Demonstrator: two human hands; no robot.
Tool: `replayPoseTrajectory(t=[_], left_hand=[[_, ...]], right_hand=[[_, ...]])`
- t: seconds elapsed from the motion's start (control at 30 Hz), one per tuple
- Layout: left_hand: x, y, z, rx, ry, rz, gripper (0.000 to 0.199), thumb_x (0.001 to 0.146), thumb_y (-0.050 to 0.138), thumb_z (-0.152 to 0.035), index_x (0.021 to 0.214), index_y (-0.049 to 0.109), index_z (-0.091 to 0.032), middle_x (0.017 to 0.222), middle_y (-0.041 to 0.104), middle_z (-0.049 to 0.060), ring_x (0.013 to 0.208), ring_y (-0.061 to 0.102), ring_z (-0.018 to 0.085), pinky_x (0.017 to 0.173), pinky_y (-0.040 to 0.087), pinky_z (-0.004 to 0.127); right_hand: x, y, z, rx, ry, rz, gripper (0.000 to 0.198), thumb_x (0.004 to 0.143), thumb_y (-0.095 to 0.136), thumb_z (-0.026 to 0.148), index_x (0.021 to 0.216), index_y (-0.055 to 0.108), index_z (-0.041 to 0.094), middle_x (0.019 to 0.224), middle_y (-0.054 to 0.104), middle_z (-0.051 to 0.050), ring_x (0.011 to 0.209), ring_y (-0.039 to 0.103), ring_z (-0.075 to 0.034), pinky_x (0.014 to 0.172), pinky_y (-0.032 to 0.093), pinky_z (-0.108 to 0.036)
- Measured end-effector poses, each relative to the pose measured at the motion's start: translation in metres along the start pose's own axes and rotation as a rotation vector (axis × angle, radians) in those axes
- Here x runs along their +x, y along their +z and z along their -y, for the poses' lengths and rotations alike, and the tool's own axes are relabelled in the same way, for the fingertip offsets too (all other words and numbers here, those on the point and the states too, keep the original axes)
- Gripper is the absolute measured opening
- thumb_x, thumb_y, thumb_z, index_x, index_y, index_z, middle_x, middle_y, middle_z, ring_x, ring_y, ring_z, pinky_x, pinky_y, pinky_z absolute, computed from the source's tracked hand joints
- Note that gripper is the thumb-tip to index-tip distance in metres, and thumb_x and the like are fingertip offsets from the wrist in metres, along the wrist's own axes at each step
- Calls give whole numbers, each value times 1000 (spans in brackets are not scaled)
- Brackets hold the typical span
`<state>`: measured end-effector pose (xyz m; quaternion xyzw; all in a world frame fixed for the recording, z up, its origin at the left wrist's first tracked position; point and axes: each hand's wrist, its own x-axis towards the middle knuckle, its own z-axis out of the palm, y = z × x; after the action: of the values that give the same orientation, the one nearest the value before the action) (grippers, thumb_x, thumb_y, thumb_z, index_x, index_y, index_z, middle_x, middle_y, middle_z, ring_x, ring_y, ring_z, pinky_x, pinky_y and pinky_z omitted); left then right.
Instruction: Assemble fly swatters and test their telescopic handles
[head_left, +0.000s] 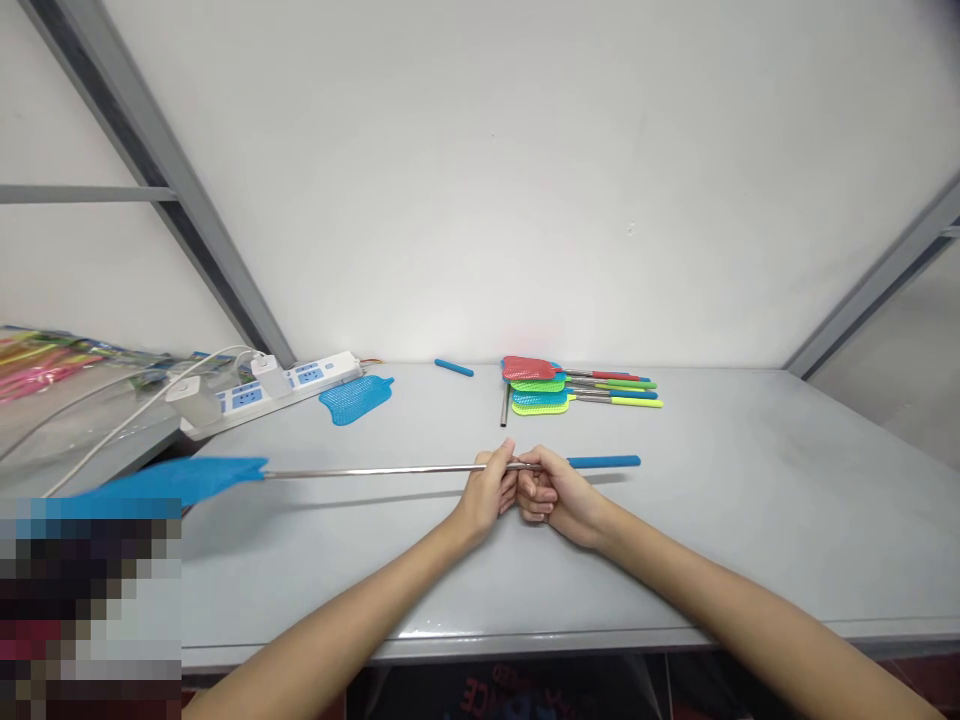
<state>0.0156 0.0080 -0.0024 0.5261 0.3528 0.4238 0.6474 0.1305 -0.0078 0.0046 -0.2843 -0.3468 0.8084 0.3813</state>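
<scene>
**Blue swatter (360,472), long reach: mind the far end**

You hold the swatter nearly level across the surface (750,480), just above it, with the rod's shadow falling below. Your left hand (487,492) has its fingers curled round the rod (420,469), thumb lying along it; the fingers of your right hand (551,495) pinch the rod just short of the blue handle (604,462). The 2 hands sit so close that you cannot tell whether they touch.

With both grips bunched near the handle, the broad blue head (217,478) hangs far out to your left. A small wrist twist could swing it wide, and since it reaches over the left edge, a lift could snag the white cable (112,437) or knock the power strip (307,374). If the rod has sliding sections, an uneven pull could make it give suddenly or bend the thin part. Pinch too lightly and it may turn in your fingers.

A forward sweep could catch the loose swatter head (356,400), or shove the metal tube (504,407) beside the stacked swatters (535,370). The loose handle (454,368) near the wall could roll if bumped.
</scene>
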Motion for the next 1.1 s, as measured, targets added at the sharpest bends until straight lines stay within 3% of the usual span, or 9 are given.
replayPoseTrajectory(t=[0.33,0.7,0.87,1.1], left_hand=[[8,-6,5,158,54,92,45,77,34,-45,48,48,-13,31,29,-6,29,28,5,35,22,21],[29,-15,-3,79,-74,268,41,74,39,-44,44,36,-16,33,33,-5,32,32,5,38,25,20],[28,-13,-3,-3,-84,238,35,74,39,-41,51,43,-15,36,30,-7,33,31,5,37,25,20],[30,-16,-20,49,-76,181,32,72,42,-38,49,32,-17,42,22,-8,33,22,3,35,20,19]], right_hand=[[6,-10,1,39,-48,36,33,73,38,28,44,46,14,32,19,8,32,20,-5,41,18,-22],[14,-15,6,91,-71,-29,32,72,40,25,41,38,15,31,19,8,31,17,-4,39,20,-21],[17,-17,10,40,-60,-47,31,72,42,26,43,38,16,32,19,9,31,15,-4,38,19,-21],[19,-13,18,-16,-100,-77,29,71,42,28,46,36,16,36,17,9,33,15,-5,38,19,-21]])
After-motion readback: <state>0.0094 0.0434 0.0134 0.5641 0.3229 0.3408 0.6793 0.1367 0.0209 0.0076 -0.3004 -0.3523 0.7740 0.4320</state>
